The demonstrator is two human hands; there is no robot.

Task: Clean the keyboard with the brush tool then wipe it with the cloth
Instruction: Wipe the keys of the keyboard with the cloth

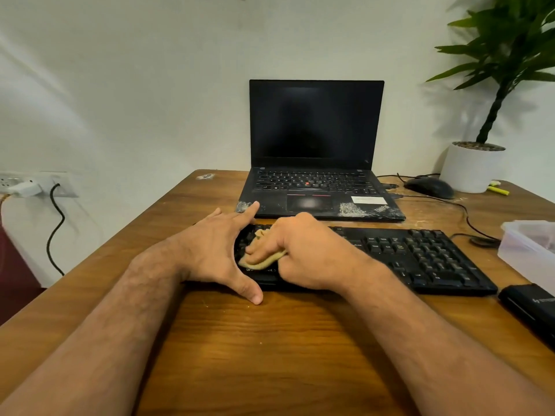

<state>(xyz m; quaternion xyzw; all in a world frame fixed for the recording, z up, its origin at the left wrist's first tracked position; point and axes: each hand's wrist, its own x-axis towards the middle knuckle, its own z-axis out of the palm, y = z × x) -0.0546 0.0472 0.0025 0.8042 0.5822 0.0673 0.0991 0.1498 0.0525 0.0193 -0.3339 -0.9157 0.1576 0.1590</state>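
A black keyboard [420,256] lies across the wooden desk [270,340] in front of me. My right hand [306,253] grips a bunched tan cloth [262,253] and presses it on the keyboard's left part. My left hand [216,250] spans the keyboard's left end, index finger stretched along the far edge and thumb at the near edge, fingers straight. The keyboard's left keys are mostly hidden under my hands. No brush tool is in view.
An open black laptop [315,145] stands behind the keyboard. At the right are a black mouse [429,187], a potted plant [474,166], a clear plastic box [531,250] and a black case [528,307]. A wall socket with a black cable [55,220] is at the left.
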